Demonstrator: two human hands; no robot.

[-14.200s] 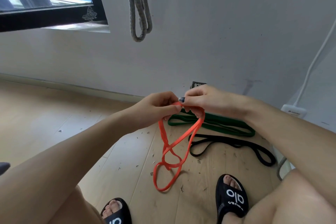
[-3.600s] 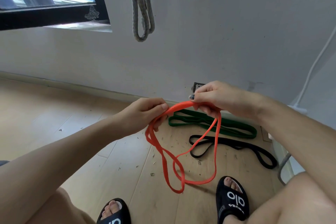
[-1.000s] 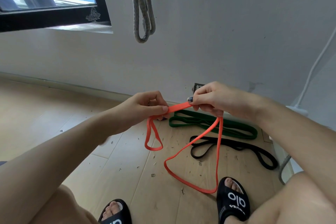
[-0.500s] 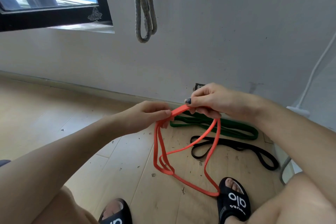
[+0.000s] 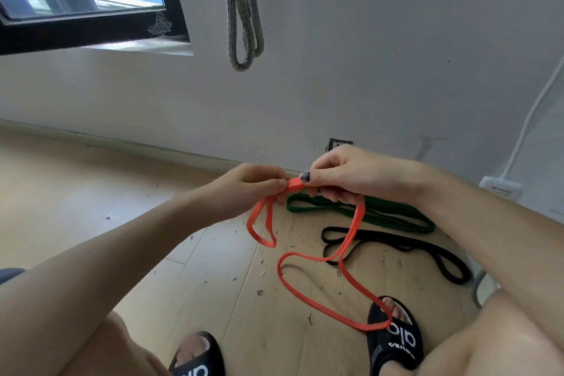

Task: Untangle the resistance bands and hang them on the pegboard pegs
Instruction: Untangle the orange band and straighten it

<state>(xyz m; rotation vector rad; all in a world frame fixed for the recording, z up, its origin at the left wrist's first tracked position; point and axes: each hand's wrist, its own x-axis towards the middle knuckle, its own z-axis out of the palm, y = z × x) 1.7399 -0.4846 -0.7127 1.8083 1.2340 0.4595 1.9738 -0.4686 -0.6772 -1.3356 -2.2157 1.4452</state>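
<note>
My left hand and my right hand both pinch the top of an orange resistance band, close together in mid-air. A short loop of it hangs under my left hand. A long loop drops from my right hand and lies on the floor beside my right foot. A green band and a black band lie flat on the wooden floor by the wall, behind the orange one. A grey band hangs on the wall above; its support is out of view.
My feet in black slides stand on the wooden floor, strewn with small debris. A black-framed window is at upper left. A white cable and plug block sit by the wall at right. A wall socket is behind my hands.
My hands have drawn closer together at the band's top. The hanging orange loops have shifted: a short loop now hangs from the left hand and the long loop has spread over the floor.
</note>
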